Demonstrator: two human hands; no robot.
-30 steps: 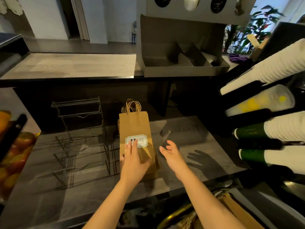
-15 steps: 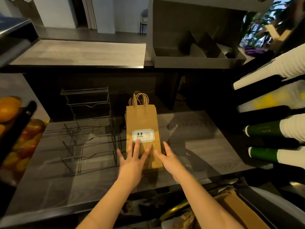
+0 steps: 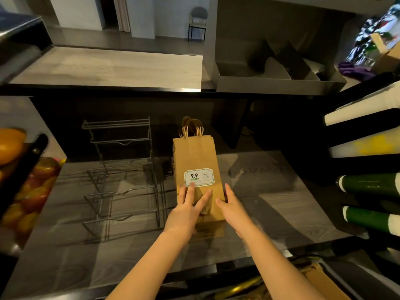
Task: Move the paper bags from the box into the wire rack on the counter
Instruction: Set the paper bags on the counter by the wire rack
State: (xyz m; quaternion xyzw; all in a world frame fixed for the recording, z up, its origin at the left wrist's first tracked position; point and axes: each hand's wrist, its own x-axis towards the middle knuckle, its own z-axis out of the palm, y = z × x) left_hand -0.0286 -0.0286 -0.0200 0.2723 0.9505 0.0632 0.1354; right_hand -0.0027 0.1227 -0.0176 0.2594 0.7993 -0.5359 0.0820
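Over the grey counter the right hand has closed in from well apart and now touches the stack's right edge. Just left, the wire rack holds no bags. The paper bags lie flat on the counter. The left hand rests on them below the label. Both hands' fingers are straight, gripping nothing, likely squaring the stack before the lift.

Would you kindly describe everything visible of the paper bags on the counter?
The paper bags form a flattened brown bundle, twisted handles at the far end, a white label reading 9.9 on front. The near end rests on the grey counter beside the wire rack. The left hand lies flat on the face; the right hand touches its right edge.
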